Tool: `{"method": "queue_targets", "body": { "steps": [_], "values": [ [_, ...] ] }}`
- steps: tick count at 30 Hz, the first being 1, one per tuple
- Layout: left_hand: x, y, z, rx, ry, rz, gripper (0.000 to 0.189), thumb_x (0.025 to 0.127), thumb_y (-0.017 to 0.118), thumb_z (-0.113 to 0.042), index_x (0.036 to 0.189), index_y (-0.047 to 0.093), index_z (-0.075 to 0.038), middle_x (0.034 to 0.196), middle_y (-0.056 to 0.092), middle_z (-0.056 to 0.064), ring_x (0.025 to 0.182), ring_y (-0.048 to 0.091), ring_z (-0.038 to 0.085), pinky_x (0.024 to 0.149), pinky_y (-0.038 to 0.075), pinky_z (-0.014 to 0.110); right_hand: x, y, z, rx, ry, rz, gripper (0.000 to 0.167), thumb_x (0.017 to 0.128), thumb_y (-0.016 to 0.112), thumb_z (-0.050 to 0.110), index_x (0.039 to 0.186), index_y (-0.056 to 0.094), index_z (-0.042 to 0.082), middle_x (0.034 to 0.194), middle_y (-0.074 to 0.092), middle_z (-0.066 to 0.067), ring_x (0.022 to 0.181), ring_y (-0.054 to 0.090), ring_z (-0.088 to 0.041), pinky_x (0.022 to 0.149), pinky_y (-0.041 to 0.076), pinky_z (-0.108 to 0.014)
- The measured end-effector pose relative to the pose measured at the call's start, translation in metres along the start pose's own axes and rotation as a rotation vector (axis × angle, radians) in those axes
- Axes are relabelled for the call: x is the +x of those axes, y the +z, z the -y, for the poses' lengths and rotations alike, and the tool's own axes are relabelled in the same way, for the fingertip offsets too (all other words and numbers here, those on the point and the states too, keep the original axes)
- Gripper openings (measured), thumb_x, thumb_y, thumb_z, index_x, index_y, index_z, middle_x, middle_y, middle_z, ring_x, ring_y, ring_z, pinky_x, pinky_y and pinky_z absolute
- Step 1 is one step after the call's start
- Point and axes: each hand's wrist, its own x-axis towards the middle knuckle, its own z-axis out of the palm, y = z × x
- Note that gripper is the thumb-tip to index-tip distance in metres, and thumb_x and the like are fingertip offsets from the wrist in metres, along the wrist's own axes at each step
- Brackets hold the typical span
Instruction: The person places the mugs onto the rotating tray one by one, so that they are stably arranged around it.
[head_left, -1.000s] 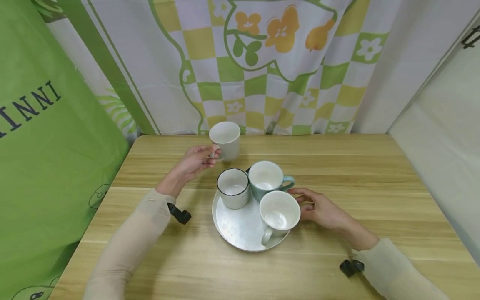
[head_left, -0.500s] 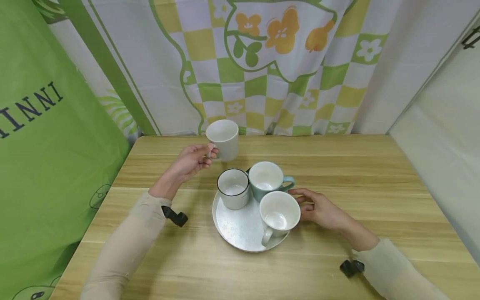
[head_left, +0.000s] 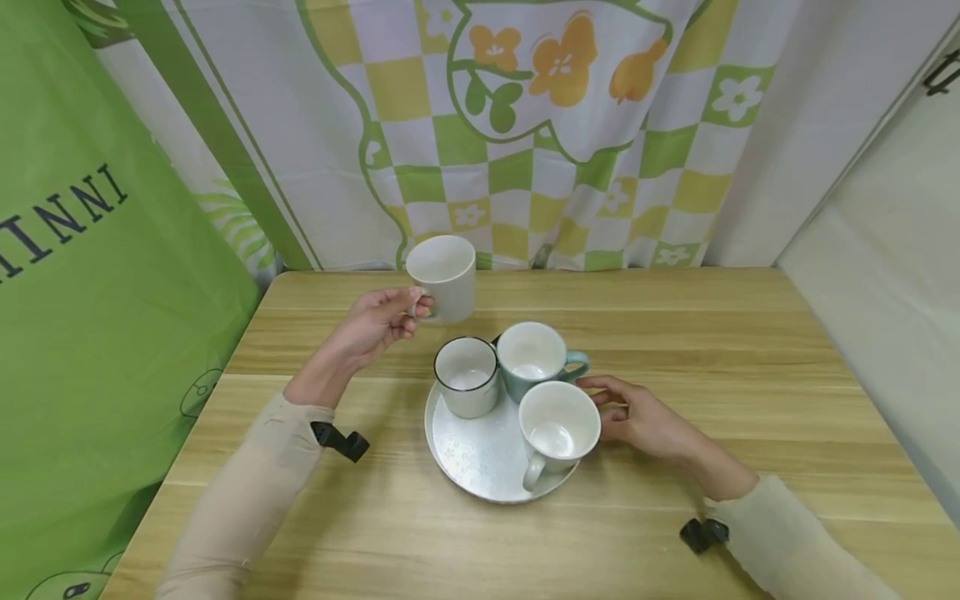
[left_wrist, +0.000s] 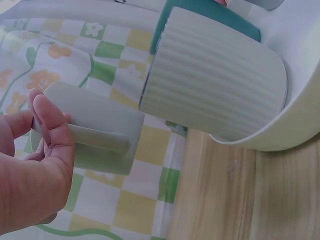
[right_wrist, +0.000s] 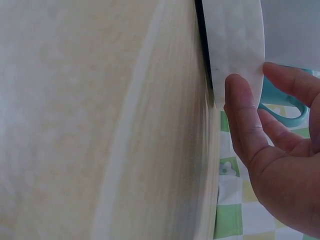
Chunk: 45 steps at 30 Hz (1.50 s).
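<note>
My left hand point(head_left: 378, 325) pinches the handle of a plain white mug point(head_left: 450, 287) above the table's far edge. In the left wrist view, fingers and thumb close round that handle, the mug point(left_wrist: 95, 125) standing apart from the tray. The round pale tray point(head_left: 476, 458) bears a white mug with a dark rim point(head_left: 470, 396), a teal mug point(head_left: 534, 350) and a larger white mug point(head_left: 558, 421). At the tray's right side is my right hand point(head_left: 637, 421). Its fingers lie fairly straight against the tray's side wall point(right_wrist: 235, 40) in the right wrist view, fingertips at the rim.
The wooden table point(head_left: 750, 392) extends on both sides of the tray. Behind it hangs a checked, flowered curtain point(head_left: 517, 167). Green cloth point(head_left: 97, 333) borders the left side and a pale panel point(head_left: 892, 250) the right.
My left hand has drawn the plain white mug a little left and upward, away from the tray's mugs. My right hand, the tray and its mugs have stayed in place.
</note>
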Motion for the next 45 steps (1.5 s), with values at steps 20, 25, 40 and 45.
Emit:
{"method": "queue_targets", "body": {
  "steps": [20,25,40,45],
  "values": [
    [-0.037,0.006,-0.015,-0.014,0.069,0.098,0.021,0.106,0.049,-0.019,0.108,0.066,-0.007,0.094,0.07,-0.003,0.066,0.055,0.003,0.062,0.05,0.014,0.0,0.0,0.0,0.002,0.004,0.006,0.068,0.086,0.078,0.009,0.146,0.045,0.004,0.126,0.062,-0.026,0.099,0.068,-0.023,0.078,0.058,-0.026],
    [-0.048,0.008,-0.018,-0.028,0.085,0.133,0.022,0.106,0.048,-0.02,0.107,0.068,-0.009,0.095,0.07,-0.003,0.065,0.056,0.002,0.061,0.049,0.013,0.0,0.0,0.001,-0.01,-0.003,0.0,0.068,0.086,0.078,0.01,0.145,0.046,0.004,0.125,0.063,-0.025,0.102,0.067,-0.025,0.078,0.057,-0.026],
    [-0.077,0.013,-0.02,-0.004,0.114,0.206,0.02,0.105,0.053,-0.018,0.099,0.07,-0.011,0.102,0.071,-0.002,0.062,0.055,0.001,0.059,0.048,0.013,0.001,0.0,0.0,-0.01,-0.012,0.005,0.067,0.086,0.077,0.007,0.145,0.045,0.002,0.126,0.062,-0.027,0.101,0.068,-0.025,0.078,0.058,-0.026],
    [-0.087,0.013,-0.02,-0.005,0.129,0.238,0.02,0.105,0.052,-0.017,0.097,0.069,-0.01,0.102,0.071,-0.003,0.062,0.056,0.001,0.059,0.049,0.013,0.0,0.0,0.001,-0.006,-0.005,0.006,0.067,0.086,0.077,0.008,0.145,0.045,0.003,0.126,0.062,-0.026,0.102,0.067,-0.025,0.078,0.057,-0.025]
  ]
}}
